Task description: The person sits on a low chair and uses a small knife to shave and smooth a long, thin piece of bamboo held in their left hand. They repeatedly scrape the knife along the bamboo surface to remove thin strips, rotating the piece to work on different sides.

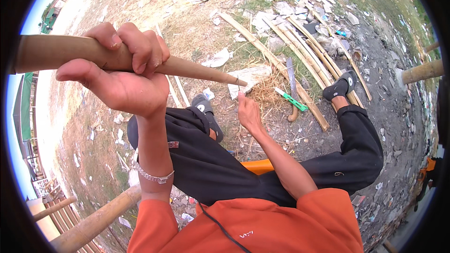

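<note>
A long bamboo pole point(199, 69) slants from the upper left down toward the middle. My left hand point(133, 84) is closed around its thick near part, fingers curled over the top and thumb stretched along the underside. At the pole's thin far end is my right hand point(250, 113), its fingers closed just below the tip. A thin dark piece point(238, 84) rises from its fingertips across the pole; its kind is too small to tell. Under the tip lies a crumpled white sack point(255, 76), beside pale straw-like shavings point(269, 91).
Right of the shavings lie a green-handled cutter point(291, 100) and a long blade point(291, 77) with a curved wooden handle point(293, 114). Several split bamboo strips point(307, 56) stretch past my right shoe point(341, 85). Bamboo posts point(96, 220) stand at both sides. Litter covers the ground.
</note>
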`<state>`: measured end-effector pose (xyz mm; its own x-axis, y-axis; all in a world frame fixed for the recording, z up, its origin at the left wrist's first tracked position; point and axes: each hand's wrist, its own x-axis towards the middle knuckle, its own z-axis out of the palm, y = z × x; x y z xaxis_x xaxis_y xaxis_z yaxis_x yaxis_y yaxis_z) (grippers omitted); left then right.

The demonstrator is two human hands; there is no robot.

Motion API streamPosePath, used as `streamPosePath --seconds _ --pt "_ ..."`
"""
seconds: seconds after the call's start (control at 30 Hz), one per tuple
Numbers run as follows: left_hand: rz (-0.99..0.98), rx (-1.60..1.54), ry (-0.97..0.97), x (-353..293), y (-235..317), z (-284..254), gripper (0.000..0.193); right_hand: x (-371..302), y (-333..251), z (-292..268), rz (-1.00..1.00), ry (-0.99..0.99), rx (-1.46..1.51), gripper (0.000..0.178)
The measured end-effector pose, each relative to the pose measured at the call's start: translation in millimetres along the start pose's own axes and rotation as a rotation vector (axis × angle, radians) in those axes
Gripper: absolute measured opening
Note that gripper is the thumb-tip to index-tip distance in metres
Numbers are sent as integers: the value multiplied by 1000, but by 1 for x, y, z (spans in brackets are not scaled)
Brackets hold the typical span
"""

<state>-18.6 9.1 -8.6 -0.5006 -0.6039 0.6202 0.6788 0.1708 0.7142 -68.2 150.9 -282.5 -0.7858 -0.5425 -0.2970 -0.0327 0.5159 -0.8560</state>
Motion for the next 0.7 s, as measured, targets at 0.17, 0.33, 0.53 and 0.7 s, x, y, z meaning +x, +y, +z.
streamPosePath --seconds 0.17,0.33,0.53,0.7 --pt "-15 -7 5 -2 2 -6 62 0 -12 -9 8 -36 -16 63" --pt "-24 30 0 -2 2 -1 62 11 19 1 97 -16 -83 66" --pt "-17 116 58 -1 3 1 61 15 15 8 89 -30 -44 68" --pt "-23 8 -24 -2 3 -4 62 19 4 -9 98 -60 -5 66"
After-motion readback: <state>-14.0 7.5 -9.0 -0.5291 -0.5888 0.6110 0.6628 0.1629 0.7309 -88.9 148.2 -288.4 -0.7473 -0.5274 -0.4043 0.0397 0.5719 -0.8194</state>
